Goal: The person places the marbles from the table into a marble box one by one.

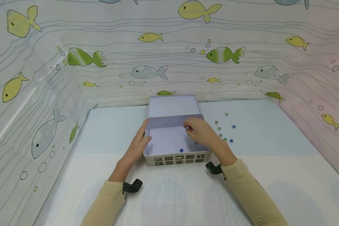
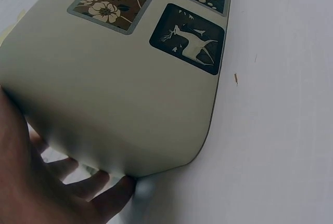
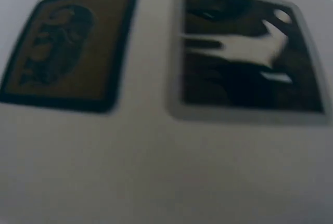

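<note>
A pale tin box (image 1: 169, 138) with printed picture squares along its front stands with its hinged lid (image 1: 173, 105) tipped back. My left hand (image 1: 136, 145) grips the box's left wall, thumb over the rim and fingers outside; the left wrist view shows those fingers (image 2: 88, 185) along the box's lower edge. Inside the box's right half, my right hand (image 1: 200, 131) pinches a small marble, mostly hidden by the fingertips. On the box floor lie a blue marble (image 1: 181, 150) and a brownish marble (image 1: 196, 143) beneath the right hand. The right wrist view shows only the box's printed front, blurred.
Several loose marbles lie on the table right of the box, among them a blue marble (image 1: 234, 126), a green marble (image 1: 227, 114) and a brownish marble (image 1: 216, 122). A fish-patterned curtain (image 1: 169, 56) rises behind the table and along both sides.
</note>
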Tool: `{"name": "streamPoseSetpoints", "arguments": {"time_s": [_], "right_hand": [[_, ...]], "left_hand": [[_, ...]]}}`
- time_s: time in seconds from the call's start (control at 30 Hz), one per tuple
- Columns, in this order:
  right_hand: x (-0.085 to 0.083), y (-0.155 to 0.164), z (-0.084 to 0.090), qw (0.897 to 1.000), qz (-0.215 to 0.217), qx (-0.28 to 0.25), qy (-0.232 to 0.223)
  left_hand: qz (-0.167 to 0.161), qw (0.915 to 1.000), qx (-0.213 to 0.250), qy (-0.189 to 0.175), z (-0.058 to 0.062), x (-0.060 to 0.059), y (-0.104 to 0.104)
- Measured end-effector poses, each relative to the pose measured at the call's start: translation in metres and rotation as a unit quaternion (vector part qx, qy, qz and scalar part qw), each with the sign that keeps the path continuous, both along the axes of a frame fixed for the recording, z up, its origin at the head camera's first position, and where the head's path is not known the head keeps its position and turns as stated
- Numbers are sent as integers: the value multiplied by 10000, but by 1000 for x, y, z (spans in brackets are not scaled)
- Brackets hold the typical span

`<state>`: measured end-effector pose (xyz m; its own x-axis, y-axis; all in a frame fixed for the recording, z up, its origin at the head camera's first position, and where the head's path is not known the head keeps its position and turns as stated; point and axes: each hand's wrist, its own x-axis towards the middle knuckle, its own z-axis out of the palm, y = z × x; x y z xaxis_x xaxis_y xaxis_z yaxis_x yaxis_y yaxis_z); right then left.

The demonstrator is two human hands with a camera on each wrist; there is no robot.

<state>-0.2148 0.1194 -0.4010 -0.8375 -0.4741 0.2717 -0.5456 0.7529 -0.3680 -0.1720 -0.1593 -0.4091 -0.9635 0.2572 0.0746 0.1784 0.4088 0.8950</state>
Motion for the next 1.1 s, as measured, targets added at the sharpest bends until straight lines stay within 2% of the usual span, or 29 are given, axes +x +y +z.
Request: {"name": "streamPoseSetpoints", "arguments": {"time_s": [0.17,0.67,0.97,1.1], "right_hand": [[-1,-8,-8,9997,101,232,56],[6,-13,-12,9932,378,871,-671],[7,-14,-12,9926,327,877,-776],[6,-13,-11,9932,317,663,-904]], "left_hand": [[23,10000,-4,-14,0,0,0],[15,10000,-7,-36,2,2,0],[14,10000,2,-22,4,1,-1],[31,10000,-6,-24,4,2,-1]]}}
